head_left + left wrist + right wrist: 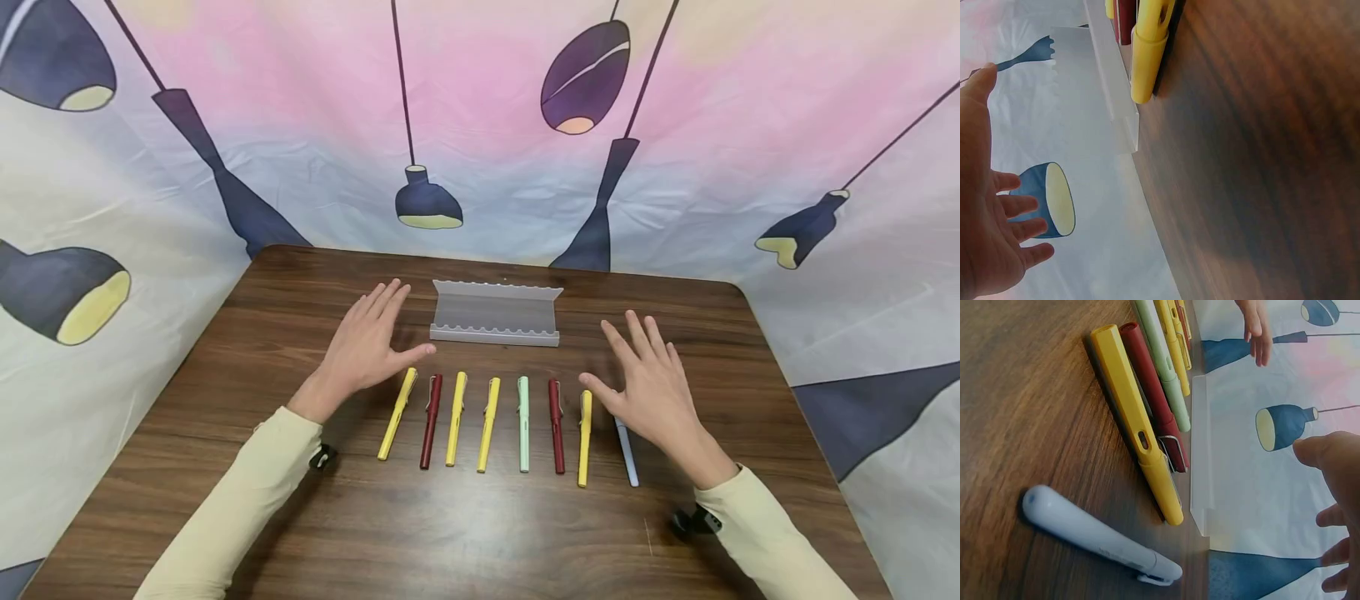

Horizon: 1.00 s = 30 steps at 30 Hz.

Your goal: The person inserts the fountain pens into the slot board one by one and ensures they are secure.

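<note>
Several pens lie in a row on the wooden table: a yellow pen (397, 414) at the left end, dark red pens such as this red pen (556, 427), a mint green pen (523, 425), and a light blue pen (627, 450) at the right end. Behind the row stands a clear plastic pen rack (495, 312) with notched edges. My left hand (360, 342) hovers by the rack's left side with fingers spread, holding nothing. On the other side my right hand (652, 383) is spread too, overlapping the light blue pen's upper end in the head view.
The brown wooden table (480, 542) has its far edge against a hanging cloth (495, 108) printed with lamps. Cloth also hangs along both sides. A dark wrist strap (322, 456) shows at the left sleeve, with a black device (696, 522) at the right one.
</note>
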Each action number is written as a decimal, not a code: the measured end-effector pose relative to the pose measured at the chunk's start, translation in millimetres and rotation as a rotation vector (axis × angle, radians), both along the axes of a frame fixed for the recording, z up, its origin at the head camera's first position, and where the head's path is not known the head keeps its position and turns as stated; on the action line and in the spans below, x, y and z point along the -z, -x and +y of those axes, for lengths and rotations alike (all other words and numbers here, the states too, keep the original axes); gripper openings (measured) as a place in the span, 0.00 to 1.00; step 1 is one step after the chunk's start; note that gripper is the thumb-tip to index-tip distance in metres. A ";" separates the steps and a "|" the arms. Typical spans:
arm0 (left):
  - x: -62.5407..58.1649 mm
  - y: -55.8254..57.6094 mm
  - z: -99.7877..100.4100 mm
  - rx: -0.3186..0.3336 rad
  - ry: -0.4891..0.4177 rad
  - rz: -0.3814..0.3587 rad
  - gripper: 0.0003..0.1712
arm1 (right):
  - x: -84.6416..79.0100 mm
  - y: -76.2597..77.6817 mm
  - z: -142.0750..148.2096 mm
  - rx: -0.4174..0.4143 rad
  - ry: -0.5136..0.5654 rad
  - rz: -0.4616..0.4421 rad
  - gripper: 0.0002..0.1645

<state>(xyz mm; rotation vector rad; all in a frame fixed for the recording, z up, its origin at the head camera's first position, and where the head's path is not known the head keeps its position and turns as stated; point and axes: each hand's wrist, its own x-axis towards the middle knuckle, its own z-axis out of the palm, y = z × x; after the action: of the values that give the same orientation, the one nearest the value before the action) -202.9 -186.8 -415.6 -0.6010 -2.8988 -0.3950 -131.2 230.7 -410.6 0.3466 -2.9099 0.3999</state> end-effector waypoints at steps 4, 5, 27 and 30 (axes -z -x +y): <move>-0.3 12.2 0.2 0.023 -0.074 -0.011 0.62 | -1.3 -4.6 4.7 -0.004 0.020 0.015 0.52; -0.3 15.3 0.3 0.026 -0.095 -0.017 0.62 | -0.8 -5.4 6.1 -0.006 0.027 0.021 0.51; 15.0 76.3 -8.7 0.119 -0.249 -0.279 0.61 | 24.6 -18.1 31.1 -0.010 0.131 0.105 0.41; 19.2 81.9 -8.6 0.124 -0.252 -0.326 0.62 | 28.0 -20.9 32.7 -0.004 0.141 0.095 0.39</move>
<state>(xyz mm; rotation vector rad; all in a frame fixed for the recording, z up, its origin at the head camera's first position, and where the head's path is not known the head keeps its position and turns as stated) -284.8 -195.4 -434.8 -0.7357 -3.0440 -0.9410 -110.3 263.3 -438.5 0.3402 -2.7706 0.5696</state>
